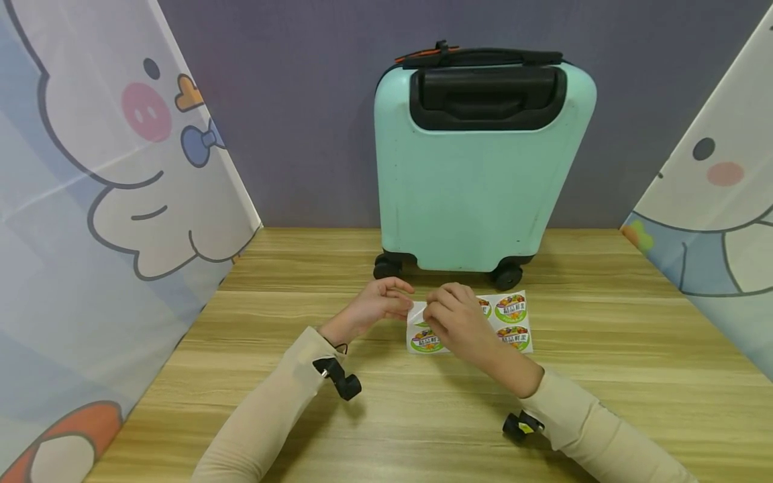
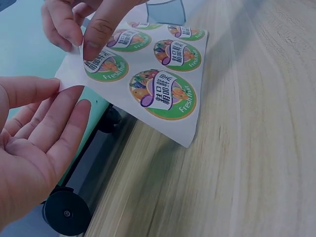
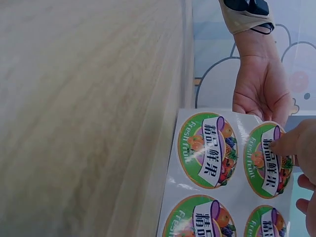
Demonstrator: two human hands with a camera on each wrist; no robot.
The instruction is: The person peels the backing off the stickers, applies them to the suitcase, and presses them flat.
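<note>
A white sheet of oval fruit labels (image 1: 527,323) is held near the table by both hands. My left hand (image 1: 377,307) pinches its far left corner between thumb and fingers, the palm turned up in the left wrist view. My right hand (image 1: 461,325) bends over the sheet, with thumb and index finger pinching at the far edge beside a corner label (image 2: 109,70). In the right wrist view, the right thumb (image 3: 286,144) lies on that label. Each green-rimmed label shows fruit and a white band of lettering. In the left wrist view the sheet's near corner tilts over the wood.
A mint-green suitcase (image 1: 468,194) stands upright on black wheels (image 1: 507,276) just behind the sheet. The wood-grain table (image 1: 417,422) stretches around the hands. Cartoon-printed cloths (image 1: 90,221) flank both sides, and a grey wall (image 1: 290,107) rises behind.
</note>
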